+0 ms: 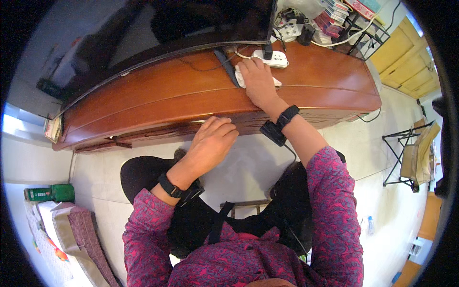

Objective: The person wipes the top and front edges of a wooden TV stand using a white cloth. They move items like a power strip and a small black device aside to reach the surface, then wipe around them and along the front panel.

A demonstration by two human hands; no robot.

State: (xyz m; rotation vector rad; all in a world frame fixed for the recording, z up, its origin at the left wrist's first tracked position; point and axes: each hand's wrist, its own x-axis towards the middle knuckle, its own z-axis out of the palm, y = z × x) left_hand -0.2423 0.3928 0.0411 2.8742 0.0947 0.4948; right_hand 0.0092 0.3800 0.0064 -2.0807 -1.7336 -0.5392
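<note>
My right hand (257,81) is on the top of the wooden cabinet (134,100), its fingers closed over a white cloth (275,82). Just left of the cloth lies a dark, flat strip (224,64), and behind it sits a white power strip (276,58) with a black plug in it. My left hand (211,141) is at the cabinet's front edge, with curled fingers; whatever they may hold is hidden. Thin cables run along the cabinet top under the large black screen (158,24).
At the back right are piled boxes (337,16), bags and a black rack. A folding chair (413,158) stands at right, near a small bottle (370,225). A green box (48,193) and folded fabric (83,234) are at left. My bent legs fill the lower middle.
</note>
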